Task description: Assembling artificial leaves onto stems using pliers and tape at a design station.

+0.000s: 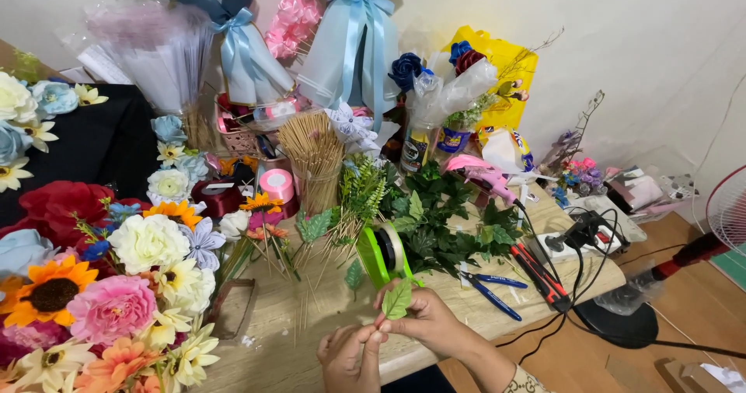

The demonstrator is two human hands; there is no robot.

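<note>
My left hand [348,359] and my right hand [430,322] meet at the near edge of the wooden table [326,307]. Between them stands a small green artificial leaf [397,299], upright, its blade above my fingers. My right hand's fingers are closed around the base of the leaf. My left thumb and forefinger pinch at its stem from below. A green tape dispenser [380,255] stands on the table just behind the leaf.
Artificial flowers [116,284] are heaped at the left. A leaf pile [439,214], a jar of wooden skewers [315,156], a pink ribbon roll [276,185], blue pliers [491,288], red cutters [540,272], a pink glue gun [486,174] and a power strip [575,241] crowd the table. Wrapped bouquets [357,43] stand behind.
</note>
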